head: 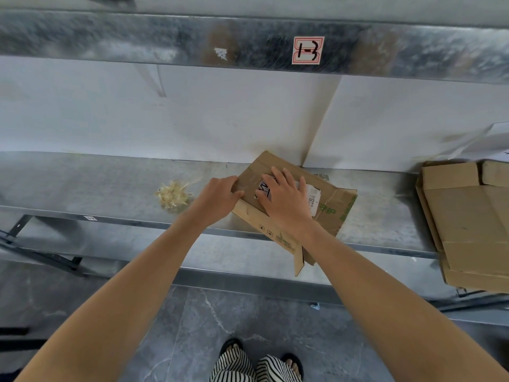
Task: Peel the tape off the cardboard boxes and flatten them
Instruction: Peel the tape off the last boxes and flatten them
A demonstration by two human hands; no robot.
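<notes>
The steel worktop (96,186) carried a flattened cardboard box (336,210) lying askew at its middle, one flap overhanging the front edge, with a stack of flattened cardboard (468,230) well to the right of the box. On the box the right hand (283,197) pressed flat with fingers spread, while the left hand (217,197) curled round the box's left edge. A crumpled wad of tape (173,195) lay left of the box, near the left hand.
</notes>
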